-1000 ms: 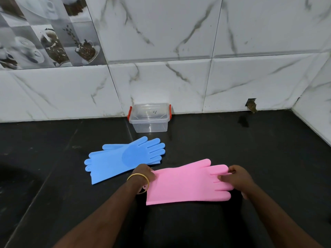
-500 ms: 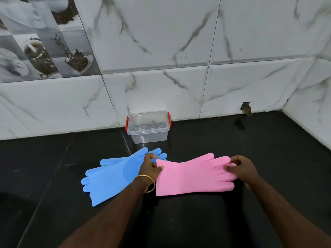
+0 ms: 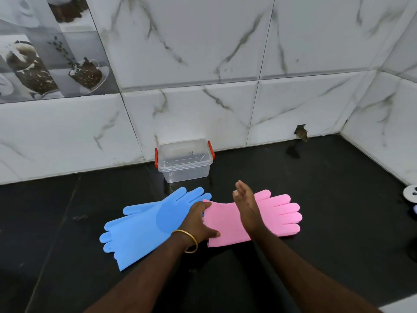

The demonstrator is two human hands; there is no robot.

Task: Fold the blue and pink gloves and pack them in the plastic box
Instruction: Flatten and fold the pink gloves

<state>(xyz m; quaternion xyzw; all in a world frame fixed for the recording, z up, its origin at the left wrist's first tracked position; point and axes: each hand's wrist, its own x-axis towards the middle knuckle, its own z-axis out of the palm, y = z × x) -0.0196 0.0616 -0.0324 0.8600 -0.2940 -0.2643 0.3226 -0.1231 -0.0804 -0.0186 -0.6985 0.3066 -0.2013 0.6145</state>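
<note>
The pink gloves [image 3: 277, 214] lie flat on the black counter [image 3: 338, 199], fingers pointing right. My left hand [image 3: 199, 222], with a gold bangle on the wrist, grips their cuff edge, which is lifted slightly. My right hand [image 3: 247, 204] stands edge-on across the middle of the pink gloves, fingers straight and pointing at the wall, holding nothing. The blue gloves [image 3: 149, 224] lie flat to the left, fingertips near the pink cuff. The clear plastic box [image 3: 185, 160] with red clips stands against the wall, lid on.
Marble-patterned wall tiles [image 3: 225, 64] run behind the counter and turn a corner at the right. A small hole [image 3: 301, 132] is in the wall near that corner. A white round object [image 3: 411, 193] shows at the right edge.
My right hand let go of the pink glove's fingers and moved left to stand edge-on over its middle. My left hand still holds the cuff. The camera has tilted up a little.
</note>
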